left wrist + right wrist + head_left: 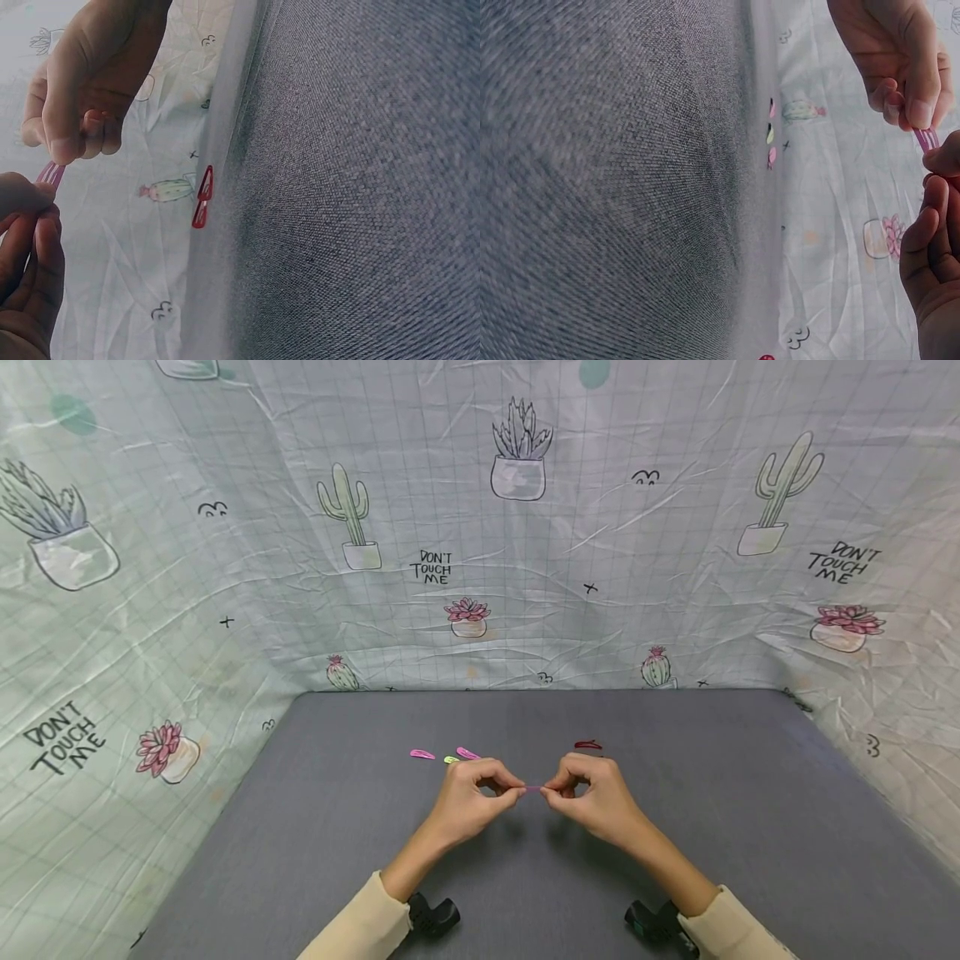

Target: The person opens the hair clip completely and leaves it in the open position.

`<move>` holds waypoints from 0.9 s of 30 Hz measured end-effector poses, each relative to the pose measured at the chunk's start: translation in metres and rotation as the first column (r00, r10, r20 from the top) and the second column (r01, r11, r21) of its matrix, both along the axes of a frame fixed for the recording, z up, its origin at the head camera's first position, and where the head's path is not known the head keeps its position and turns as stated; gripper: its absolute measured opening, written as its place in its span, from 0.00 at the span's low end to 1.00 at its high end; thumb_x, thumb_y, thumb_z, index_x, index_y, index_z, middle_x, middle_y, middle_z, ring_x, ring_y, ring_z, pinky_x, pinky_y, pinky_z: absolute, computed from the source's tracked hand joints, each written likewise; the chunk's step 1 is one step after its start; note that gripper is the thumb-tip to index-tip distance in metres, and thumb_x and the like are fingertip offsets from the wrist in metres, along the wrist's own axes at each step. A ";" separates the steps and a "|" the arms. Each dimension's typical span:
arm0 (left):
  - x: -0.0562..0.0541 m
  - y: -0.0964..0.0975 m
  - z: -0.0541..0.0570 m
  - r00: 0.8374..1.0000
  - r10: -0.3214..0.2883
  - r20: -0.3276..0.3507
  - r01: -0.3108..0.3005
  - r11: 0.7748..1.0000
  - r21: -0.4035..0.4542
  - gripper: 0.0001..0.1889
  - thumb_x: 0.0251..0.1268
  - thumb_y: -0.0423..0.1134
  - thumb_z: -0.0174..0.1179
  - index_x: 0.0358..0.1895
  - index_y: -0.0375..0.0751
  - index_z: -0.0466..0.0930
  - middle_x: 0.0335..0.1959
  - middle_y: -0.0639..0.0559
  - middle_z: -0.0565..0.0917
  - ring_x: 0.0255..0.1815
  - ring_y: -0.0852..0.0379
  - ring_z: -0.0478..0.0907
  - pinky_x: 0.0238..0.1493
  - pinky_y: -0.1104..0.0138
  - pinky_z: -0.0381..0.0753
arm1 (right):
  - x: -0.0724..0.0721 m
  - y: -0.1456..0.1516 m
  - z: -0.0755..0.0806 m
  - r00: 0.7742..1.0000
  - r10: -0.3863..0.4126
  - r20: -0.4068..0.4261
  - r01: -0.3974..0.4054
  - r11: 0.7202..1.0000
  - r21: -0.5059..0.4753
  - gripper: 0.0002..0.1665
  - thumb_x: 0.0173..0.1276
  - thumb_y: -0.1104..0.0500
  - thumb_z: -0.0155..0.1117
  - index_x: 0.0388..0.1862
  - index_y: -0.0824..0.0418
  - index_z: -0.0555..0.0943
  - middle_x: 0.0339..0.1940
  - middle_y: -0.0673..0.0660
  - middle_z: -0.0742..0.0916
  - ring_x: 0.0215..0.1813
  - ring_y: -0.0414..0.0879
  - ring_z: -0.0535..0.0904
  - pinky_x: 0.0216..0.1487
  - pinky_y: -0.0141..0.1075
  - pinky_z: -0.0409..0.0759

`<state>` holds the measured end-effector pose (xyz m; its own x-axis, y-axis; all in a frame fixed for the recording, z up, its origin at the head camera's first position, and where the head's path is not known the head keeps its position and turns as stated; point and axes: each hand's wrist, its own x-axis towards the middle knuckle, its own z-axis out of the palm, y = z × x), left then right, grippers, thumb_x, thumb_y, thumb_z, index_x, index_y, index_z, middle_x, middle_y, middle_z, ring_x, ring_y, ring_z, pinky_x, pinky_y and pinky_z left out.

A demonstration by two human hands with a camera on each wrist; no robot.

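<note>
leftmost on the grey table [247,877] lies a pink hair clip [422,754]; next come a yellow-green clip [451,759] and a second pink clip [468,753], just beyond the left hand [467,802], whose thumb and fingers pinch one end of a purplish-pink clip [533,788]; that clip is held up between the two hands, above the table; the right hand [600,797] pinches its other end likewise; beyond it lie a red clip [206,182] and another red clip [199,214], nearly end to end; the hold on so slim a thing seems small, so a slack pinch could let it slip and drop; bending or pulling too hard from both ends might warp it; a sudden snap under pressure could nip a fingertip or make it jump away
</note>
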<state>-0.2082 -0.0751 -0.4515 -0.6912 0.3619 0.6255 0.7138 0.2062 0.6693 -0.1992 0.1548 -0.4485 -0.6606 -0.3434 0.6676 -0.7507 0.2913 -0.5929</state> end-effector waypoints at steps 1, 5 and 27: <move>0.000 0.000 0.000 1.000 -0.002 -0.002 0.002 1.000 0.000 0.06 0.59 0.28 0.73 0.32 0.44 0.91 0.28 0.51 0.90 0.26 0.64 0.83 0.32 0.69 0.86 | 0.000 0.000 0.000 1.000 0.001 -0.002 -0.001 1.000 -0.002 0.19 0.56 0.73 0.77 0.25 0.49 0.82 0.25 0.49 0.85 0.26 0.34 0.78 0.26 0.32 0.79; -0.001 0.000 0.000 1.000 -0.007 -0.005 0.007 1.000 -0.002 0.06 0.58 0.27 0.72 0.32 0.44 0.91 0.28 0.51 0.89 0.27 0.66 0.83 0.32 0.70 0.86 | 0.000 0.000 0.000 1.000 0.002 -0.016 -0.002 1.000 -0.007 0.20 0.56 0.74 0.77 0.25 0.49 0.82 0.25 0.49 0.85 0.26 0.34 0.78 0.26 0.30 0.78; 0.002 -0.001 0.006 0.997 -0.057 0.056 0.058 0.998 -0.020 0.08 0.58 0.25 0.71 0.31 0.43 0.90 0.28 0.51 0.89 0.28 0.68 0.81 0.33 0.68 0.87 | 0.001 0.000 0.001 1.000 0.022 -0.006 -0.022 0.999 -0.024 0.20 0.54 0.75 0.76 0.25 0.50 0.83 0.23 0.49 0.83 0.25 0.34 0.76 0.25 0.30 0.77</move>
<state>-0.2058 -0.0764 -0.4450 -0.7018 0.4150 0.5790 0.6872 0.1802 0.7038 -0.1986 0.1546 -0.4479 -0.6491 -0.3417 0.6796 -0.7602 0.2603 -0.5952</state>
